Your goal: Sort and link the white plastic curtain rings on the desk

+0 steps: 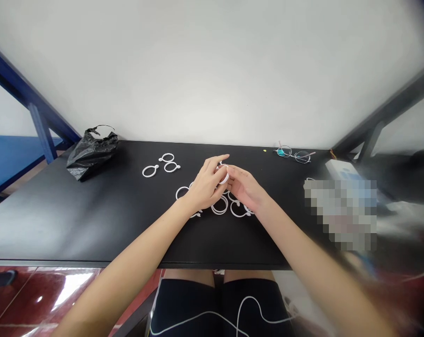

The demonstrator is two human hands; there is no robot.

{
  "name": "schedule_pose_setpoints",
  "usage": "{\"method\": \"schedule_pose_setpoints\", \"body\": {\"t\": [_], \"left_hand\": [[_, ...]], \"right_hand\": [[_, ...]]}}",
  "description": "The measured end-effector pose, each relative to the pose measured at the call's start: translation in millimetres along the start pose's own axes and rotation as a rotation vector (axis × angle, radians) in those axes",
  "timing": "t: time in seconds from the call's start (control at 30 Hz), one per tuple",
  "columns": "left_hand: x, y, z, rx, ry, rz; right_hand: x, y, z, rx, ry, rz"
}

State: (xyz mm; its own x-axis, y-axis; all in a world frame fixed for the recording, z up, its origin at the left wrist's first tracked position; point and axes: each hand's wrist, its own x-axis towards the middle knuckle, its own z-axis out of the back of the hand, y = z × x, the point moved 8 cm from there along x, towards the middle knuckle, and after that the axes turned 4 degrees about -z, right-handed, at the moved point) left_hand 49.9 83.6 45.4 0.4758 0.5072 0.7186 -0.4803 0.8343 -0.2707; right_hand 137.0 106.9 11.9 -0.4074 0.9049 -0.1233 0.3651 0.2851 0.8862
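Observation:
Both hands meet over the middle of a black table [120,234]. My left hand [208,183] and my right hand [245,185] pinch one white ring [224,178] between them, its far part covered by fingers. Under and around the hands lie several more white rings [219,206], each a thin hoop with a small knob; some are partly hidden by my left hand. Farther left, apart from the hands, rest three more rings, one of them a white hoop with a knob [149,171].
A crumpled black plastic bag [92,152] stands at the table's back left. Glasses [293,153] lie near the wall at the back right. To the right are a white box [341,169] and a pixelated area. A white cable [198,314] crosses my lap.

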Motion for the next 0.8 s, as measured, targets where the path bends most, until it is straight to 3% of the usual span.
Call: {"method": "schedule_pose_setpoints", "body": {"t": [0.17,0.4,0.57,0.7,0.8], "left_hand": [[0.5,-2.0,4.5,-0.051,-0.044,0.027],[-3.1,17.0,-7.5,-0.288,-0.013,0.239],[-1.2,30.1,-10.3,-0.684,-0.063,0.446],[-6.9,40.8,-19.9,-0.944,-0.04,0.679],[-9.8,43.3,-24.9,-1.028,-0.059,0.741]], "right_hand": [[-1.6,10.5,16.6,-0.055,-0.194,0.154],[-1.8,19.4,24.4,-0.107,-0.264,0.302],[-1.9,22.5,31.4,-0.137,-0.323,0.367],[-12.1,32.1,21.5,-0.387,-0.323,0.593],[-21.2,33.8,4.1,-0.689,-0.304,0.744]]}}
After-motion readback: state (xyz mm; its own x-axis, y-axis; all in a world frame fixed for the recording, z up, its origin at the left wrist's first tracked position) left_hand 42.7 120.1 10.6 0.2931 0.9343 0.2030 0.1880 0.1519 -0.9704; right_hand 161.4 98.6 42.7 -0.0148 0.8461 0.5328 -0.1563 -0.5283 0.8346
